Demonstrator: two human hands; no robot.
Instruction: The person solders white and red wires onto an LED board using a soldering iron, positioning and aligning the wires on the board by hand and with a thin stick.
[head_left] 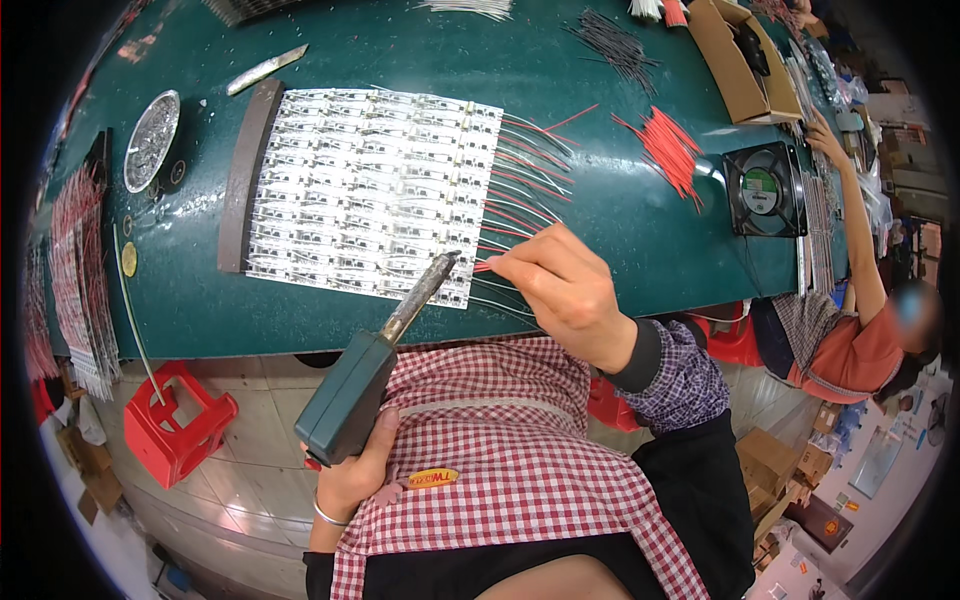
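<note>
Pale tiled floor (265,450) spreads beneath a long green table (660,240), whose top fills the upper part of the view. Beyond its right end, another person (850,345) reaches an arm toward the table.

Near the table's front edge lies a white panel of small circuit boards (360,190), a dark bar (248,185) along its left side and red and pale wires fanning out from its right side. On the floor at left stands a red stool (180,435).

Toward the table's right end, an open cardboard box (718,45) sits behind a black fan (764,190). A soldering iron (350,385) with a green handle slants up to the panel's right edge; whether its tip touches, I cannot tell.

The left hand (352,482) wraps the handle's lower end, most of its fingers hidden. The right hand (570,290) has thumb and forefinger pressed together, pinching a red wire (483,266) at that same edge.

Loose red wires (668,150) lie near the fan, dark wires (612,45) farther back. At left rests a small silver dish (132,152).
</note>
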